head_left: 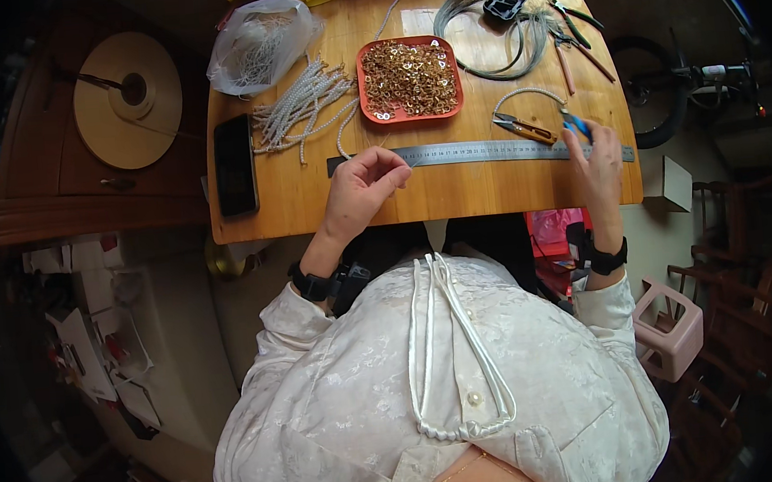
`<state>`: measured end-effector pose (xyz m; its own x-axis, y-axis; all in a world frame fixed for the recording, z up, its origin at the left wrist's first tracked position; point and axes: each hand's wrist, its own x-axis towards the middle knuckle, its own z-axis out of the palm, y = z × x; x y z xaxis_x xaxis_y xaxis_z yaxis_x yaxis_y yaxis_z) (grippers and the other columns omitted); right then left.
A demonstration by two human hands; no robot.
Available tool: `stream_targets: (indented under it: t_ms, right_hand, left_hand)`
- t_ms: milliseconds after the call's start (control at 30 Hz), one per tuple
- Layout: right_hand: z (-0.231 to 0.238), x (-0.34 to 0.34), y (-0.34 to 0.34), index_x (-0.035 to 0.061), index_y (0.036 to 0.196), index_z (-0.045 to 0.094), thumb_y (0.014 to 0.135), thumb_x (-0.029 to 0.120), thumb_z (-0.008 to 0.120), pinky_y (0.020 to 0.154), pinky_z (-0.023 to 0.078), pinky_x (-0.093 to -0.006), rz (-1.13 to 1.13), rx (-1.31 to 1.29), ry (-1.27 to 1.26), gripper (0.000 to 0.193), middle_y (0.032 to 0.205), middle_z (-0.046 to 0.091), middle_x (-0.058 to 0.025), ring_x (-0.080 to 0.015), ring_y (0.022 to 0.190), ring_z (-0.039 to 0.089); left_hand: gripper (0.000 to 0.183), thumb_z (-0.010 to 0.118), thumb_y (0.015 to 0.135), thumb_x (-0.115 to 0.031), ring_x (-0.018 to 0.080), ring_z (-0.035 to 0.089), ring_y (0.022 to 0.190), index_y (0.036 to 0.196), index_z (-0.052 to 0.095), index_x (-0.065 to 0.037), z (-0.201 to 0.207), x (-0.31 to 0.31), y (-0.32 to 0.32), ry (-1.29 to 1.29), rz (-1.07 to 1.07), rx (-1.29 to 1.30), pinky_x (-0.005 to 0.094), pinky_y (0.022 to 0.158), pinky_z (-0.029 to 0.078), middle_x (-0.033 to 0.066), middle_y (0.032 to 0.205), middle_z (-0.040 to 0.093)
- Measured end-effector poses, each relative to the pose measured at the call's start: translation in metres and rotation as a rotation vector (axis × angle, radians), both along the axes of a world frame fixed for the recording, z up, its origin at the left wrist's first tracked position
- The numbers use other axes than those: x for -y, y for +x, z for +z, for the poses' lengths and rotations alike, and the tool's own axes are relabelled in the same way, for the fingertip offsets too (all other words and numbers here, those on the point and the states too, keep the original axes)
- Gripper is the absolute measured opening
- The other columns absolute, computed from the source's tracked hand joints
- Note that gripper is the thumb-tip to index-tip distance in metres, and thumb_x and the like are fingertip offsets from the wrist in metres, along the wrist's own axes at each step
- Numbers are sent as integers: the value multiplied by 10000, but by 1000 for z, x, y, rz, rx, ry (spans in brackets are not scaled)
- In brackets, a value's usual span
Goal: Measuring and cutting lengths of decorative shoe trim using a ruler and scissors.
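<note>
My left hand is closed in a pinch over the ruler's left part. Whatever its thumb and forefinger hold is too small to make out. Just behind it, the end of a white bead strand curves down from a pile of strands. At the right, my right hand grips a small blue-handled tool, its working end pointing away from me. A short curved bead strand runs to that tip. Orange-handled thread snips lie left of this hand. The metal ruler stretches between both hands.
A red tray of gold-coloured metal pieces stands mid-table. Around it are a plastic bag of strands, a black phone, coiled wire, a black container and pliers. The wooden table's front edge runs before me.
</note>
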<state>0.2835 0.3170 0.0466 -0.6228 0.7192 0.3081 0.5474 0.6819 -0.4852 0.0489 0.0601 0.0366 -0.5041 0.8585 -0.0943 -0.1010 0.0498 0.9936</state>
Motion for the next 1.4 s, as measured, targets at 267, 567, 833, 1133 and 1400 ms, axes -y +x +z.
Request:
stream_targets:
  t_ms: [267,567,833,1133,1400]
  right_hand:
    - [1,14,-7,35,1025,631,875,199,635,760,452,-347,-159,125,691,222,974,597,-142,-273,866,567]
    - [16,97,-72,34,864,650,752,27,672,707,455,-323,632,-208,88,114,853,592,-91,-272,788,554]
    - [6,100,-65,15,879,653,788,-7,648,692,444,-268,596,-340,-653,94,833,596,-100,-213,759,555]
    - [13,115,-81,5,972,670,796,-75,625,675,476,-281,461,-457,-241,198,853,627,-111,-202,760,605]
    - [9,125,-88,16,971,660,802,-77,624,681,492,-292,455,-390,49,196,834,631,-118,-228,758,621]
  left_hand:
    - [80,652,866,-69,36,549,727,910,619,-10,1,-9,8,-33,-111,-26,180,657,448,-17,813,611]
    - [94,659,860,-59,28,543,758,919,618,2,12,-18,15,-85,-159,-133,186,684,461,-19,829,611]
    - [104,677,845,-55,35,562,787,916,632,6,6,-18,15,47,-72,-40,197,701,478,-10,851,631]
    - [87,664,852,-45,42,579,805,922,641,3,-7,-34,22,135,18,60,199,735,483,5,880,648]
    - [82,646,871,-64,51,586,824,916,641,4,-15,-35,22,170,-32,159,204,759,480,11,879,647]
